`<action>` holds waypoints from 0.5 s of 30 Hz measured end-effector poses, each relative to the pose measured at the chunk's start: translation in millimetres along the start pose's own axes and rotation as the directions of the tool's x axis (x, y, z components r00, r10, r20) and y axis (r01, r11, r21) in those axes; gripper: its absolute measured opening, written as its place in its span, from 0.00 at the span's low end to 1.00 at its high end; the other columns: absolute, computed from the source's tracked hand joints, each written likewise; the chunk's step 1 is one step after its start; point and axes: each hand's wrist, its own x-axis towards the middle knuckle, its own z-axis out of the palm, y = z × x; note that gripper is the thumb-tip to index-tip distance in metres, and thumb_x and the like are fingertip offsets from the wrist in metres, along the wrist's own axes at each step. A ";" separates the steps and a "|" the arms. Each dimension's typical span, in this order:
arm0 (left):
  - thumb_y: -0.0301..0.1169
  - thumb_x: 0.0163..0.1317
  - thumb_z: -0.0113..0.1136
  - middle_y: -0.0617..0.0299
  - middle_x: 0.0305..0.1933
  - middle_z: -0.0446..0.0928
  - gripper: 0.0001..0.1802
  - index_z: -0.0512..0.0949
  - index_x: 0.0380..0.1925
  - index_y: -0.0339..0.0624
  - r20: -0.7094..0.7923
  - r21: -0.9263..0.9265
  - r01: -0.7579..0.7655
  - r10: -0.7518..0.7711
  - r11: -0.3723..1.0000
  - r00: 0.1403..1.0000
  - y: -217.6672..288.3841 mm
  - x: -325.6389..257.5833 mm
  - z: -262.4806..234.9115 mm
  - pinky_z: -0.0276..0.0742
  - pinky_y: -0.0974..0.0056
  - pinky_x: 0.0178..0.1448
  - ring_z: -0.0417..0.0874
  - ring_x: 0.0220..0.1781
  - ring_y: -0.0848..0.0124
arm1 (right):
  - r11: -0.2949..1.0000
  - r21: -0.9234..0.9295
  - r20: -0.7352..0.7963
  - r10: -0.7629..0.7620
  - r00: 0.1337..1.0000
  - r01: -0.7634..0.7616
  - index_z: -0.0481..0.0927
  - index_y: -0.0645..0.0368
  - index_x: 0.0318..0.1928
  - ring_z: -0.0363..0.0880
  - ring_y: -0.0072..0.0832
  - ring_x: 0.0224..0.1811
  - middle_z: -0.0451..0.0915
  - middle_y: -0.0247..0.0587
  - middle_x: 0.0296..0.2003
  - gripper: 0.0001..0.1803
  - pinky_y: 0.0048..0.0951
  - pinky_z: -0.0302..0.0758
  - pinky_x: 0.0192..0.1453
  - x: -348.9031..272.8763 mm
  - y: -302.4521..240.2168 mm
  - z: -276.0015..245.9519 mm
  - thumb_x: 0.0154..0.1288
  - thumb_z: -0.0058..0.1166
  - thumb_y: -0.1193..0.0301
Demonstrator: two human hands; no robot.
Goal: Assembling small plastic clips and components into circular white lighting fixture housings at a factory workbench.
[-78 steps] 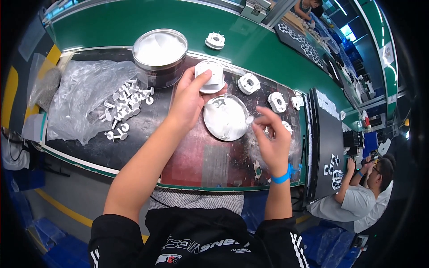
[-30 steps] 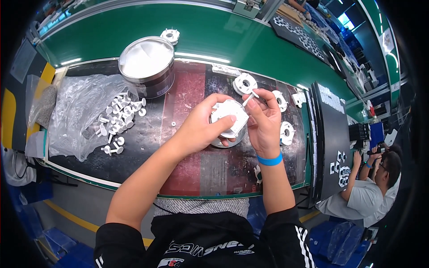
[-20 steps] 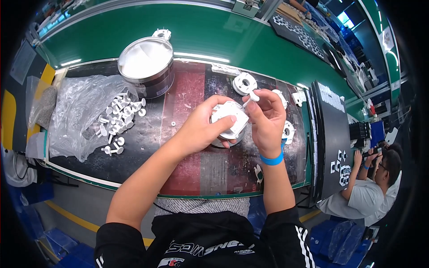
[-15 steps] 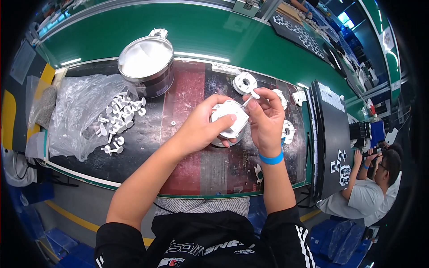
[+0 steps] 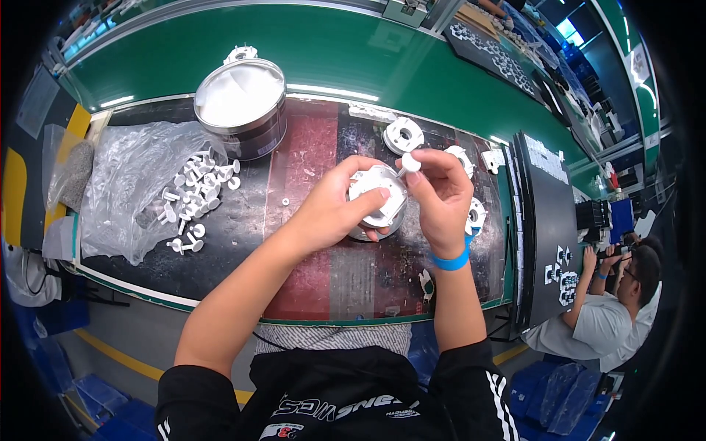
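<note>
My left hand is closed round a white round plastic housing, its thumb lying across the top. Just under the housing a grey round edge shows; what it belongs to is mostly hidden. In my right hand, thumb and fingers pinch a white round-headed plastic pin. Its disc faces up and its stem points at the housing's upper right edge; whether the stem touches cannot be made out. Similar pins lie in a loose pile at the left, beside a clear plastic bag.
A metal tin with white contents stands at the back left. White ring-shaped parts lie behind and right of my hands. Black trays stand at the right edge, near a seated co-worker. A small white ring lies left of centre.
My right hand has turned the pin so that its disc now faces up, and moved it slightly left and down. The left hand and housing have hardly moved.
</note>
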 end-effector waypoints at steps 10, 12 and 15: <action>0.29 0.68 0.55 0.53 0.49 0.76 0.23 0.62 0.60 0.37 -0.114 0.031 -0.098 0.101 0.995 0.988 1.0 7.1 -1.2 0.81 0.66 0.35 0.84 0.39 0.67 | 0.999 -0.013 -0.006 -0.037 0.999 0.037 0.77 0.65 0.53 0.75 0.26 0.51 0.77 0.41 0.48 0.17 0.27 0.72 0.57 4.0 2.7 1.9 0.64 0.48 0.83; 0.30 0.68 0.51 0.55 0.52 0.76 0.21 0.65 0.60 0.38 -0.210 -0.075 -0.108 0.091 0.991 0.974 7.9 16.1 -4.2 0.80 0.63 0.47 0.81 0.48 0.67 | 0.998 0.057 -0.114 -0.033 0.993 0.039 0.73 0.64 0.58 0.75 0.23 0.49 0.76 0.38 0.46 0.18 0.26 0.72 0.54 7.3 3.7 -3.0 0.67 0.48 0.80; 0.30 0.66 0.49 0.55 0.53 0.75 0.22 0.68 0.59 0.38 -0.357 -0.083 -0.157 0.118 0.984 0.927 13.8 50.7 -10.9 0.76 0.62 0.56 0.78 0.54 0.68 | 0.997 0.049 -0.222 -0.048 0.974 0.060 0.73 0.65 0.55 0.74 0.22 0.47 0.76 0.37 0.43 0.16 0.25 0.72 0.51 10.1 6.2 -13.1 0.67 0.48 0.80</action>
